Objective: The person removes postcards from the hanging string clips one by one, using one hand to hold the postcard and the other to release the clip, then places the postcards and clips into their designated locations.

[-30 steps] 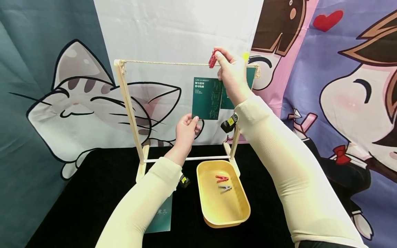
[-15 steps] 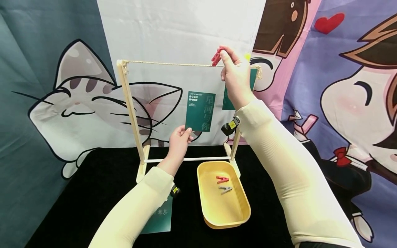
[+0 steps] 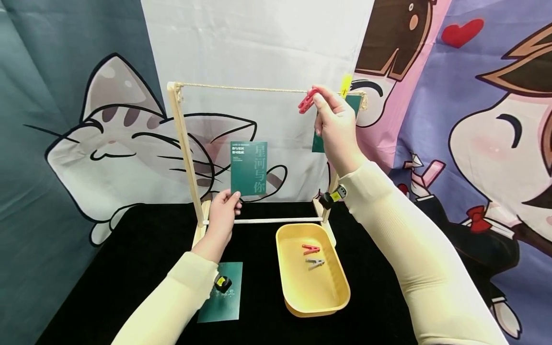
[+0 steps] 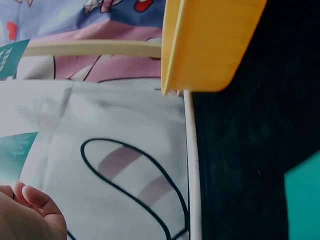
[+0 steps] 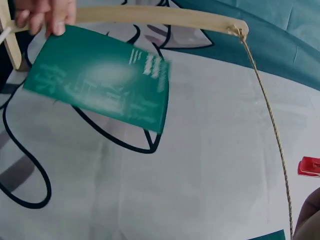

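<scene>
My left hand [image 3: 222, 211] pinches the lower left corner of a green card [image 3: 248, 168] with white lettering, held upright below the rope [image 3: 241, 88]. In the right wrist view the same card [image 5: 100, 77] is tilted and slightly blurred. Up at the rope, my right hand [image 3: 336, 120] pinches a red clothespin [image 3: 308, 101] between thumb and fingers. Partly behind that hand, a second green card [image 3: 353, 103] hangs from the rope by a yellow clothespin [image 3: 346, 86].
The rope spans a wooden frame [image 3: 185, 153] with a white lower bar [image 3: 276, 221]. A yellow tray [image 3: 312, 292] holds a red clothespin [image 3: 310, 249] and a grey clothespin [image 3: 316, 263]. Another green card [image 3: 230, 306] lies on the black tabletop [image 3: 258, 287], front left.
My left hand has carried the green card left and down, away from the rope. My right hand, still holding the red clothespin, has shifted slightly right and lower.
</scene>
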{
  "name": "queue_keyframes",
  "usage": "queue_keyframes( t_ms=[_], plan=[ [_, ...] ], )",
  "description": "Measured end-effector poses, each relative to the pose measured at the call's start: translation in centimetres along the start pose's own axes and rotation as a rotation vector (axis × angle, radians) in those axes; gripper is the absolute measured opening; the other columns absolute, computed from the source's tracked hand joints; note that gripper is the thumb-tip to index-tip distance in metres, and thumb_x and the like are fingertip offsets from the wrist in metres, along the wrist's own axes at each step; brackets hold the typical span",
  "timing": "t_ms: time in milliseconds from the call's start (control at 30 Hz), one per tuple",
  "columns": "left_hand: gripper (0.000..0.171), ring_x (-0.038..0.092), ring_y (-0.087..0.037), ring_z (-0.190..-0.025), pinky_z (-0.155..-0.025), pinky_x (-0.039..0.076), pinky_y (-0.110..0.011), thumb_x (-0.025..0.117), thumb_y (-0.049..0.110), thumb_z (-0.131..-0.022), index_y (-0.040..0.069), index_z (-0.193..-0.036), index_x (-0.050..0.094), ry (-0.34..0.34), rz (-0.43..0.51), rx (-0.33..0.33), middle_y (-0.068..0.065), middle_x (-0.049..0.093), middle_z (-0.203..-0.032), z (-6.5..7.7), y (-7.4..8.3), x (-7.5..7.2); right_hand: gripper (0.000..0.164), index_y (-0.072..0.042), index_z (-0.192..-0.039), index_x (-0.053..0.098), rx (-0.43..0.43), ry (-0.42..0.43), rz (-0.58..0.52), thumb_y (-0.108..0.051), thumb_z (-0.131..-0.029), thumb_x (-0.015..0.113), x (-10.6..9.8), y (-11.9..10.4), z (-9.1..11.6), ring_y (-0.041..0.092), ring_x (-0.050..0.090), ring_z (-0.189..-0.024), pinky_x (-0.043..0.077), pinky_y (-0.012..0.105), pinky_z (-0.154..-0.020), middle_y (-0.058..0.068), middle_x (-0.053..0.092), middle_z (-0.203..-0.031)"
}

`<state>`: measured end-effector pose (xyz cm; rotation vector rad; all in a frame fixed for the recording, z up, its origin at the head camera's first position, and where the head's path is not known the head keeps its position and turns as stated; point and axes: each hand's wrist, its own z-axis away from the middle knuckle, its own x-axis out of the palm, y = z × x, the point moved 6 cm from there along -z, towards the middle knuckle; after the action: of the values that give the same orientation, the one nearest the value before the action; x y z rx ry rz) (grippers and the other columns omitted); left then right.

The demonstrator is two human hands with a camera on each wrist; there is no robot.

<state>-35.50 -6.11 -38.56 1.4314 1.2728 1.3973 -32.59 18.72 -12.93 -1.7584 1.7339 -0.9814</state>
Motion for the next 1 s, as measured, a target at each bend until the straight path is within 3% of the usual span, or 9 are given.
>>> queue_keyframes(
  t_ms=[233,400,500,767,900,1000],
  plan=[
    [0.014,0.051,-0.008,-0.062,-0.056,0.046,-0.019,0.059,0.008,-0.1,-0.003,-0.107,0.056,-0.009,-0.012,-0.031,0.0,0.052,-0.074,2.0,-0.1,-2.7,0.025,-0.012,-0.122,0.068,0.048,-0.087,0.081,-0.019,-0.099,0.063,-0.4,1.9,2.7,0.012,0.038,-0.048,0.033,0.021,-0.045,0.005,0.066,-0.11],
    [0.023,0.051,-0.007,-0.064,-0.057,0.047,-0.019,0.059,0.008,-0.099,-0.003,-0.119,0.056,-0.007,-0.083,-0.041,0.001,0.053,-0.084,3.6,-0.2,-4.1,0.029,-0.009,-0.128,0.064,0.112,-0.143,0.11,-0.017,-0.101,0.06,-0.8,3.9,5.0,0.011,0.039,-0.048,0.034,0.02,-0.044,0.008,0.065,-0.117],
    [0.032,0.052,-0.007,-0.065,-0.057,0.048,-0.019,0.06,0.007,-0.099,-0.001,-0.129,0.054,-0.005,-0.128,-0.047,-0.001,0.051,-0.089,4.4,-0.5,-4.9,0.032,-0.006,-0.132,0.06,0.137,-0.192,0.148,-0.017,-0.102,0.057,-1.1,5.1,6.4,0.012,0.04,-0.047,0.035,0.021,-0.043,0.01,0.066,-0.111],
    [0.049,0.05,-0.011,-0.061,-0.055,0.047,-0.024,0.06,0.003,-0.098,0.015,-0.143,0.045,-0.037,-0.167,-0.039,-0.004,0.052,-0.081,6.5,-1.4,-6.2,0.035,-0.007,-0.134,0.057,0.257,-0.283,0.275,-0.023,-0.102,0.057,-3.2,8.6,10.5,0.012,0.038,-0.047,0.037,0.024,-0.044,0.003,0.062,-0.089],
    [0.051,0.049,-0.011,-0.061,-0.055,0.046,-0.023,0.06,0.002,-0.097,0.017,-0.144,0.045,-0.044,-0.189,-0.041,-0.002,0.051,-0.079,7.4,-1.8,-6.4,0.036,-0.008,-0.134,0.057,0.35,-0.318,0.286,-0.023,-0.102,0.058,-4.3,10.4,12.5,0.01,0.034,-0.047,0.033,0.022,-0.044,0.002,0.056,-0.087],
    [0.052,0.05,-0.011,-0.061,-0.055,0.046,-0.022,0.061,0.001,-0.097,0.017,-0.144,0.045,-0.04,-0.209,-0.038,-0.002,0.051,-0.079,7.8,-1.9,-6.5,0.033,-0.01,-0.133,0.059,0.378,-0.355,0.322,-0.023,-0.102,0.058,-4.9,11.2,13.8,0.01,0.034,-0.047,0.032,0.022,-0.044,0.006,0.06,-0.09]
  ],
)
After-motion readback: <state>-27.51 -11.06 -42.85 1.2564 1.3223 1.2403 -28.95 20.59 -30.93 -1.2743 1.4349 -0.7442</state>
